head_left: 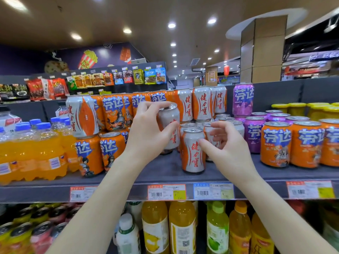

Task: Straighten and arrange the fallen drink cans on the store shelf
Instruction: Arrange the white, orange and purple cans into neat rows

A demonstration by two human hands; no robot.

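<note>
My left hand (150, 131) grips a white-and-orange can (169, 125), holding it slightly tilted just above the grey shelf (165, 171). To its right, one matching can (193, 149) stands upright alone near the shelf front. My right hand (227, 145) curls thumb and fingers round another white-and-orange can (211, 137) standing just behind that one; the hand hides most of it. More of these cans (201, 103) are stacked upright at the back. One white-and-orange can (82, 116) sits on top of the orange cans at the left.
Orange cans (102, 149) fill the left, with orange soda bottles (36, 149) beyond. Purple cans (254, 132) and orange cans (291, 143) stand to the right. Bare shelf surface lies in front of my hands. Price tags (167, 191) line the shelf edge; juice bottles (181, 228) stand below.
</note>
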